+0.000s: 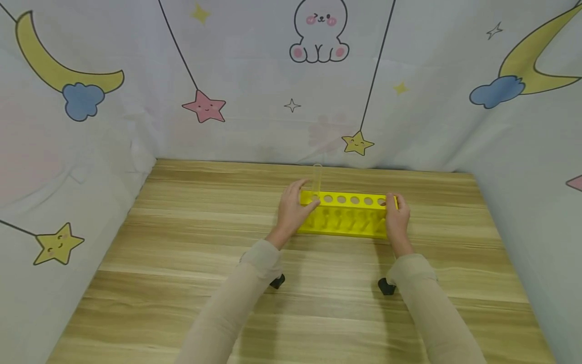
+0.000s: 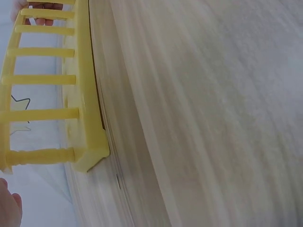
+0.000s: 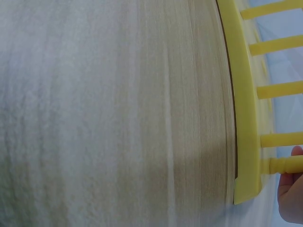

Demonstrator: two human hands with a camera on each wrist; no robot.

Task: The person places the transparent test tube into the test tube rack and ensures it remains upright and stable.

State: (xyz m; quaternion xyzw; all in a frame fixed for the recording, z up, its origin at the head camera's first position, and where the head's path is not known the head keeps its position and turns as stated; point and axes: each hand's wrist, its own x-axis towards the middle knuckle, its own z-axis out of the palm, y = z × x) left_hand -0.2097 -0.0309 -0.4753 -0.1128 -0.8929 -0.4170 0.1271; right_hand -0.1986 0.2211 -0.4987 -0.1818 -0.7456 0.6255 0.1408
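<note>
left hand (image 1: 292,212): grips yellow rack (image 1: 347,216) left end | right hand (image 1: 396,216): grips right end

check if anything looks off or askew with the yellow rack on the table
Nothing stands out. The yellow rack sits level on the wooden table, with the left hand and right hand gripping its two ends. One clear test tube stands upright in the leftmost hole; nothing is spilled or broken.

Both arms extended forward; left hand (image 1: 293,210) and right hand (image 1: 396,216) curled, gripping, thumbs up.
</note>
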